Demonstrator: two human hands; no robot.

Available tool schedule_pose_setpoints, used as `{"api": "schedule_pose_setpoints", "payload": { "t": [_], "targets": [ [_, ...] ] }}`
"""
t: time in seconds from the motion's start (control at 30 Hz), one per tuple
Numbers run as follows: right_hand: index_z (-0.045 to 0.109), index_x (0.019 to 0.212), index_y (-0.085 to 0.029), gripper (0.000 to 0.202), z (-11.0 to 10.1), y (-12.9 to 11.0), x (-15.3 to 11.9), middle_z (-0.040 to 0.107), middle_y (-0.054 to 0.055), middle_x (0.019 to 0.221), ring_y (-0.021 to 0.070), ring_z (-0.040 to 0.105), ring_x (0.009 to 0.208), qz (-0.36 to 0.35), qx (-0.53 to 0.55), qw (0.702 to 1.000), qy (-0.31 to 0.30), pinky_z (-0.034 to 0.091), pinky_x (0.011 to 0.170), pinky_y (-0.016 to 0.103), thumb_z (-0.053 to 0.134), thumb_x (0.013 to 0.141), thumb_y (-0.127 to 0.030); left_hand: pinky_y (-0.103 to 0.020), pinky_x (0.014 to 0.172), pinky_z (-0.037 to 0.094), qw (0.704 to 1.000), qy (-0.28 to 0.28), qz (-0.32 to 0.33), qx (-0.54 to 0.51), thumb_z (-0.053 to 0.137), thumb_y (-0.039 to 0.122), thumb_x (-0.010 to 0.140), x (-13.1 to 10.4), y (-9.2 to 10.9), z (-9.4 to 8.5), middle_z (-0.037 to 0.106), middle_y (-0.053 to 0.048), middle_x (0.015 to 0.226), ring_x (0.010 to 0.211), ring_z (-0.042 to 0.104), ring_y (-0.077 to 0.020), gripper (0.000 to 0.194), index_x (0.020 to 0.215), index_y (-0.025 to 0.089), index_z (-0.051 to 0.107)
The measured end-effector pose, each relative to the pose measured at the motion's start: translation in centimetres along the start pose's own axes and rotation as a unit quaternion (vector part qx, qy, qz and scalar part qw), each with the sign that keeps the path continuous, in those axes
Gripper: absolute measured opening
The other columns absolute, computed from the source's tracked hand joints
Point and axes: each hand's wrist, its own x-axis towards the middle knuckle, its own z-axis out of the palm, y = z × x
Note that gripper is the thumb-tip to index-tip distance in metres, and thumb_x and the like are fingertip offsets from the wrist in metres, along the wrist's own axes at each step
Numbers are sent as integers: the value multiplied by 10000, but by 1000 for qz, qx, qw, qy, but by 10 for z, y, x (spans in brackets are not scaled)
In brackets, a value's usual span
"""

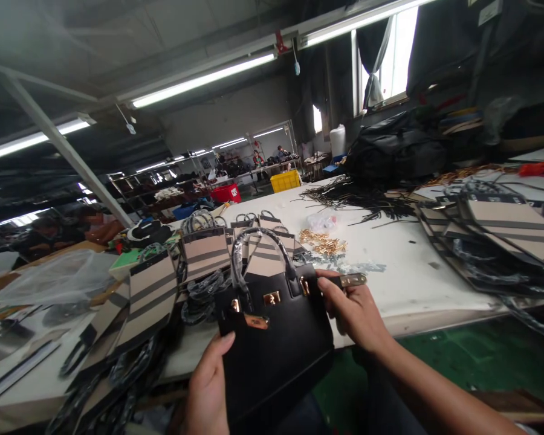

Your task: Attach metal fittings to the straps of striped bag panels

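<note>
A black handbag (276,344) with gold hardware is held up in front of me, tilted, over the near edge of the table. Its arched handle (272,234) is wrapped in clear plastic. My left hand (209,380) grips the bag's left side, thumb on the front face. At the upper right side, my right hand (356,311) pinches a black strap with a metal end plate (353,280). A second strap end (256,321) with a gold-coloured plate hangs across the front at left. A gold turn lock (272,298) sits mid-front. The bag's back is hidden.
Beige panels with dark stripes (152,290) and wrapped handles pile up at left, more panels (517,223) at right. Gold fittings (324,241) lie on the white table (417,278), black strips (362,196) behind. A person (45,232) sits at far left.
</note>
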Motion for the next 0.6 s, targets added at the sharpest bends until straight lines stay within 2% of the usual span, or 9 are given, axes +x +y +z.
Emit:
{"api": "schedule_pose_setpoints", "payload": {
  "t": [0.1,0.23,0.37,0.5,0.6],
  "targets": [
    [774,1207,-135,562,-8,3,-1,560,-23,542,124,484,388,61,15,998,-19,398,346,230,687,929,-616,-538,1136,525,998,-18,-57,-28,656,174,819,0,-2,10,826,-109,1046,1209,719,-360,382,1164,149,818],
    [766,1147,-111,596,-15,8,3,558,-24,534,127,471,335,111,47,992,-20,355,282,228,709,895,-648,-539,1127,531,997,-10,-77,-23,646,192,802,4,-4,19,829,-115,981,1198,722,-375,372,1118,123,831],
    [766,1007,-117,546,-19,12,9,561,-20,543,126,459,342,144,84,986,-18,348,256,228,743,863,-644,-539,1120,537,995,-61,-77,3,694,235,802,15,-8,14,827,-106,1024,1200,720,-381,403,1177,155,817],
    [756,917,-127,488,-21,15,13,561,-12,544,119,489,413,139,104,985,-2,381,310,203,763,864,-612,-536,1137,523,991,-99,-85,-2,720,242,816,26,-12,9,822,-114,1067,1202,719,-382,434,1236,167,797],
    [760,974,-131,484,-23,12,15,561,-13,549,119,490,431,140,110,984,-4,375,328,202,769,864,-602,-545,1135,522,991,-104,-82,0,728,273,829,31,-14,9,822,-116,1068,1195,721,-390,422,1234,173,797]
  ]
}}
